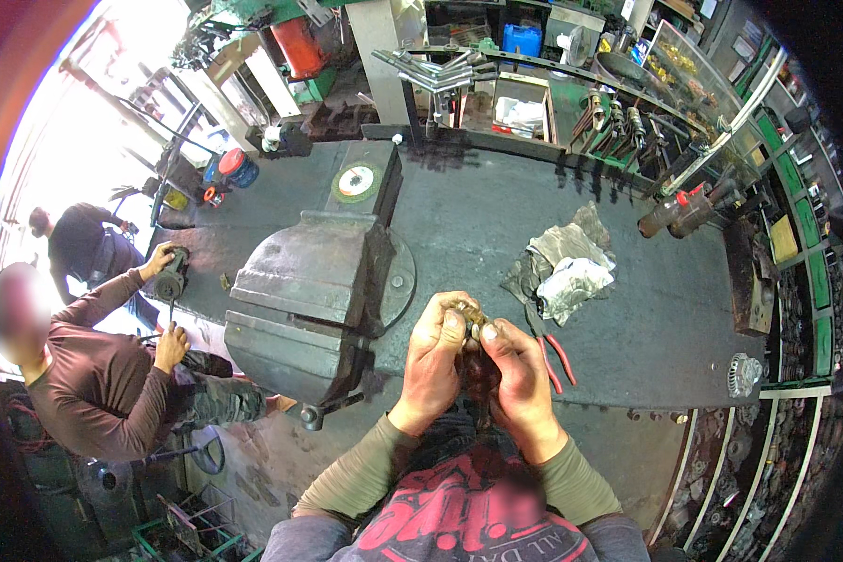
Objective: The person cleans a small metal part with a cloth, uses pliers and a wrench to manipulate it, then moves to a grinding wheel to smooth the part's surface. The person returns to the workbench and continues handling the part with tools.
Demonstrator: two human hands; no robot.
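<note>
Both my hands are together over the near edge of the dark workbench (pixel 468 225). My left hand (pixel 433 354) has its fingers curled round a small greasy, brownish metal part (pixel 475 331), with the thumb pressed against it. From the other side my right hand (pixel 520 375) pinches the same part between thumb and fingers. Most of the part is hidden by my fingers, so its kind cannot be made out. Just right of my right hand lie red-handled pliers (pixel 561 360), their jaws toward the crumpled grey rags (pixel 571 272).
A large bench vise (pixel 300 276) stands at left, an abrasive disc (pixel 354 183) behind it. Far left, a co-worker (pixel 103 375) handles a dark part (pixel 170 281); another person (pixel 84 244) bends behind. A silvery round part (pixel 744 375) sits at right, hanging tools (pixel 618 126) at back.
</note>
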